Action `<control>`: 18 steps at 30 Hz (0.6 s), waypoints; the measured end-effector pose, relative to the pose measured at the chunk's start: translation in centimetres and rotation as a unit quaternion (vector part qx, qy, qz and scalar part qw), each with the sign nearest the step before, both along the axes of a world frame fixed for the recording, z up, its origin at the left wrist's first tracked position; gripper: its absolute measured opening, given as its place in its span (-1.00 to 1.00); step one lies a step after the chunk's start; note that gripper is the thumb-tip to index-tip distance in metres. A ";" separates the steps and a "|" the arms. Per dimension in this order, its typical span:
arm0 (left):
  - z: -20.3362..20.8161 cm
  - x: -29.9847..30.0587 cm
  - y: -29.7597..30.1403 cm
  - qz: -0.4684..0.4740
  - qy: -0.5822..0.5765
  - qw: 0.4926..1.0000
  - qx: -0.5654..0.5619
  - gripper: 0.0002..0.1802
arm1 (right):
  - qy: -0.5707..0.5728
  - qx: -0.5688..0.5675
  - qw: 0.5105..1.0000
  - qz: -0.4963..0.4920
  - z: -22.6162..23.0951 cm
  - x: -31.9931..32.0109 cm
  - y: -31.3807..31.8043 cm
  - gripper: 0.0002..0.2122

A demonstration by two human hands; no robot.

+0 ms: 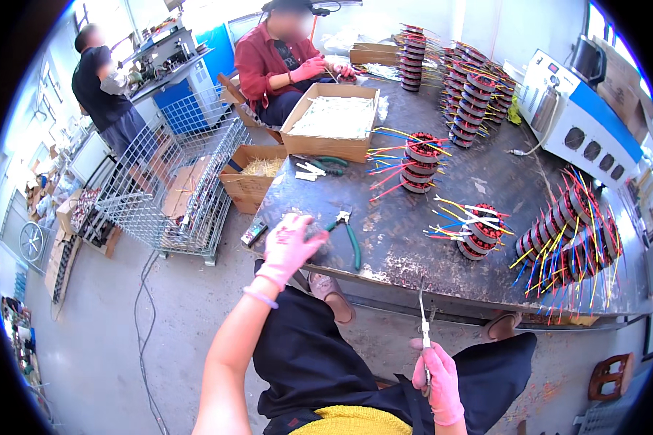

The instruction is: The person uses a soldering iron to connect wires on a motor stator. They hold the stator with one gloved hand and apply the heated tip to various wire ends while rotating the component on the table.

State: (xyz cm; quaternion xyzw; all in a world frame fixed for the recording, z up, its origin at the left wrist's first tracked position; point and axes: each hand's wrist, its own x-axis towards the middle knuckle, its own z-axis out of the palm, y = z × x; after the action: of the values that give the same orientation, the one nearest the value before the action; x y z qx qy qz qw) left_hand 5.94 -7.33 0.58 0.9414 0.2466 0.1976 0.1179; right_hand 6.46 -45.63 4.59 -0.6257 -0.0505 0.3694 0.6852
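My left hand (289, 248), in a pink glove, is over the table's near left edge with its fingers apart and nothing visible in them. Just right of it lie cutting pliers with green handles (355, 250). Lower right, in front of the table edge, my gloved right hand (437, 380) is closed around a slim metal tool (424, 330) with a long thin tip pointing away from me; its exact kind is unclear. Beyond that tip stands a short stack of motor stators (479, 235) with yellow, blue, red and white wire leads.
Taller stator stacks (421, 167) stand farther back, with a leaning row (569, 225) at right. A cardboard box of white sleeves (334, 119), more pliers (326, 165) and a white-blue machine (580, 119) share the table (406, 254). A wire cage (174, 181) stands left. Two people work beyond.
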 end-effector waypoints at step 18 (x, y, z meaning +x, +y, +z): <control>3.3 4.1 0.9 -0.082 -0.091 0.991 0.045 -0.70 | 0.000 0.057 0.998 -0.006 1.7 0.9 1.5 -0.63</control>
State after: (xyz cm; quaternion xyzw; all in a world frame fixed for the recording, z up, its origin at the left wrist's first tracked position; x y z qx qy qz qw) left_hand 10.07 -6.45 3.86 0.9408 0.1477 0.2835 0.1131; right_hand 7.32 -44.17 6.33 -0.5857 -0.0677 0.3623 0.7219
